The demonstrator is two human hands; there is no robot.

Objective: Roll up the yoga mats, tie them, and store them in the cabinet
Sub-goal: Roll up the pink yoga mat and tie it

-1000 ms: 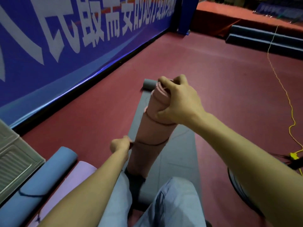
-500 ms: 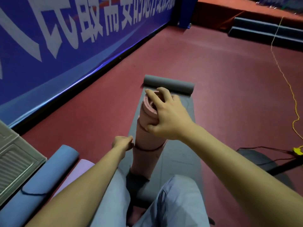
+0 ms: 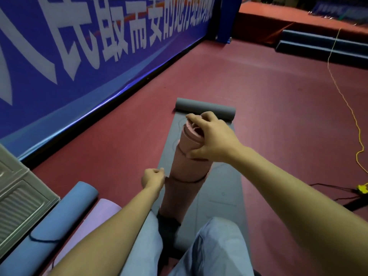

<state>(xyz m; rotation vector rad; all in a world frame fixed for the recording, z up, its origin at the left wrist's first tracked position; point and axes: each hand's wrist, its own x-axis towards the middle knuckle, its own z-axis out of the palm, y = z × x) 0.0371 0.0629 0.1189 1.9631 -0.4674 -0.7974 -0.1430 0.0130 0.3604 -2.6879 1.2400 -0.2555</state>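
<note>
Red gym flooring surrounds the upright pink mat roll (image 3: 186, 172), its top gripped by the right hand (image 3: 211, 136); the left hand (image 3: 152, 178), pinching the cord (image 3: 187, 181), should probably pull taut before knotting.

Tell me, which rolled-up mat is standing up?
The pink mat. The right hand grips its top and the left hand pinches its string. The blue mat and purple mat lie flat on the floor.
</note>
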